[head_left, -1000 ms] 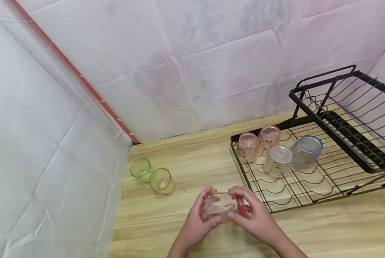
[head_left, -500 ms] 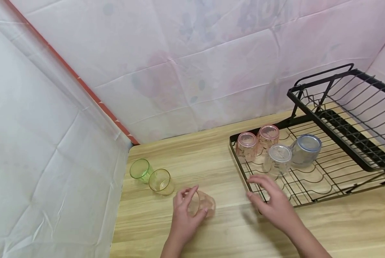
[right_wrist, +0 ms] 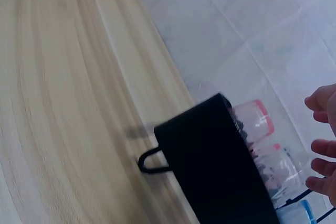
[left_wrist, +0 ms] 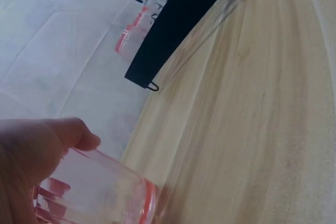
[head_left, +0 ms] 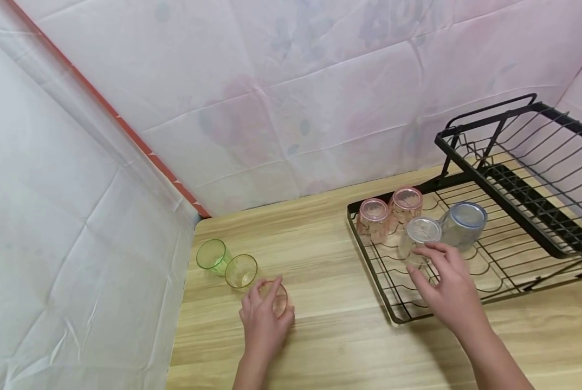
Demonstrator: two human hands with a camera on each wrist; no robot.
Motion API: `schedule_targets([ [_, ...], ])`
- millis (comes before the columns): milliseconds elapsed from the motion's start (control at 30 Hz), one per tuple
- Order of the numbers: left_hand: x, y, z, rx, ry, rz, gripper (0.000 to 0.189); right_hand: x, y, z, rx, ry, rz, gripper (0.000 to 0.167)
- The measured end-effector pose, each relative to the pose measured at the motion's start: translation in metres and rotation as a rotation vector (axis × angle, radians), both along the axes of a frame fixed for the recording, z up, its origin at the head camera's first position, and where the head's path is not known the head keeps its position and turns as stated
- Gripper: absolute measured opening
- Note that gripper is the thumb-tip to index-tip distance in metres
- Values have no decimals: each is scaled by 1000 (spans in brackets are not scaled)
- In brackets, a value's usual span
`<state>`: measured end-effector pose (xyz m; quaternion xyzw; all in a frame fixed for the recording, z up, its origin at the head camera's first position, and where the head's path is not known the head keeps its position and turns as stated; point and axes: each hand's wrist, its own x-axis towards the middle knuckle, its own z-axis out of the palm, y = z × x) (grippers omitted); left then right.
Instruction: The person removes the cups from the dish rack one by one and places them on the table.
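My left hand (head_left: 263,325) grips a pink-tinted glass (head_left: 281,304) with its mouth up, at the table's left, close beside a yellow glass (head_left: 241,272). In the left wrist view the thumb lies along the side of this pink glass (left_wrist: 100,190), whose base is at or near the tabletop. A green glass (head_left: 213,257) stands behind the yellow one. Over the rack, my right hand (head_left: 449,284) hovers with fingers loosely bent, in front of an upside-down clear glass (head_left: 424,232). Nothing shows between those fingers; contact with the clear glass cannot be told.
A black wire dish rack (head_left: 393,311) occupies the right side, with a raised upper tier (head_left: 510,211). Two upturned pink glasses (head_left: 374,219) and a blue-rimmed glass (head_left: 466,219) stand in it. Fabric walls (head_left: 271,130) border the wooden table (head_left: 340,346) at back and left.
Both hands held the pink glass sideways. The right hand let go and moved right over the rack. The left hand carried the glass left, turned it mouth up and brought it beside the yellow one.
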<state>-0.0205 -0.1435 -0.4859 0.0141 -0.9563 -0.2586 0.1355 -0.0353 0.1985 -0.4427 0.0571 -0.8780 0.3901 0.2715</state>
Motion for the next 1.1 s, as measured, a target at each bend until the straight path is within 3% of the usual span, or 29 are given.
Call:
schedule_targets([
  [333,-10,0,0,-18,-40,33,64,-15,17,-13,51,21,-73,48],
  [667,-15,0,-1,-27,-9,56,63,-26,19,-19,85,-189,-23,62],
  [1100,-15,1,-4,-69,58,41,63,-45,16,-17,146,-217,-24,68],
])
